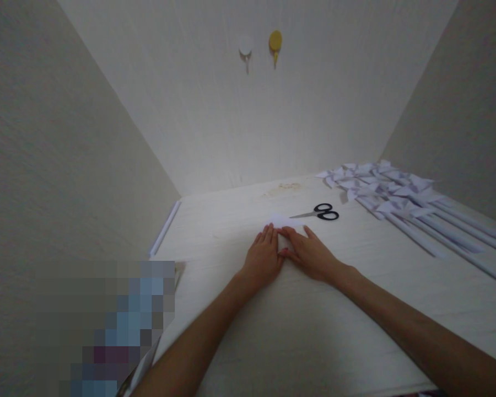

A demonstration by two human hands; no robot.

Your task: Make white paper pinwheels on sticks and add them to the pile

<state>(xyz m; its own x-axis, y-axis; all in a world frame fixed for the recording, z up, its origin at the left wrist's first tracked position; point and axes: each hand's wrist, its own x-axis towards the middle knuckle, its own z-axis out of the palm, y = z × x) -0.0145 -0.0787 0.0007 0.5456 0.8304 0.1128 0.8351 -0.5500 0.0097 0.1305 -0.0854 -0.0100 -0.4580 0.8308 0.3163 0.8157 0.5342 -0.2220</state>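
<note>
**Holdings on the white table, largest first**

1. Table (355,309): pale, matte; carries everything below.
2. Pinwheel row (397,193): at my two o'clock, well apart from my hands; white folded paper heads on long white rolled sticks that run back towards four o'clock.
3. My left hand (263,256): palm down, fingers together and flat, tips pressing on the near edge of the paper.
4. My right hand (312,255): palm down, touching the left at the thumbs, fingers spread a little, flat on the same sheet. Neither hand grips anything.
5. Paper sheet (283,220): at twelve o'clock, straight ahead, partly under my fingertips and showing just beyond them. I judge it light, thin, limp, easily creased or torn, and inclined to slide on the smooth top; best taken by a free corner or edge.
6. Scissors (321,213): black-handled, closed, at one o'clock just beyond the sheet.
</note>
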